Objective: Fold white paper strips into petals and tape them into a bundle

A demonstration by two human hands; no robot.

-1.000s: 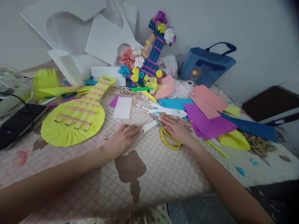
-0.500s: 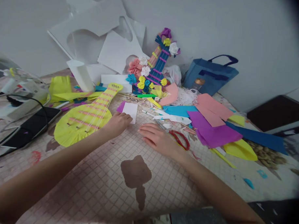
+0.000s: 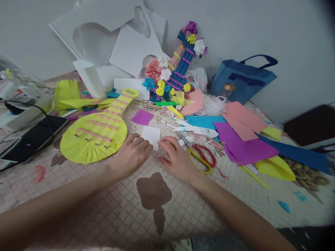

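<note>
A small white paper [image 3: 151, 136] lies flat on the patterned tabletop [image 3: 120, 211] between my hands. My left hand [image 3: 135, 152] is at its lower left edge, fingers curled together; whether they pinch the paper is hidden. At its right edge is my right hand [image 3: 177, 157], with thumb and fingers apart and nothing between them. A purple square [image 3: 142, 117] lies just behind the white paper. Scissors with red and yellow handles [image 3: 202, 156] rest right of my right hand. The yellow paper instrument [image 3: 94, 137] lies left of my left hand.
Behind stand a flower-covered blue instrument [image 3: 182, 69], white cut-out boards [image 3: 134, 47] and a blue bag [image 3: 240, 82]. Purple sheets [image 3: 243, 146] and pink sheets [image 3: 243, 119] lie at the right. A black phone [image 3: 35, 137] and a power strip [image 3: 22, 116] are at the left.
The white paper has come off the purple square, towards me, and the purple square now shows fully. My right hand's thumb and fingers have spread, and the yellow scissor handle has come into view.
</note>
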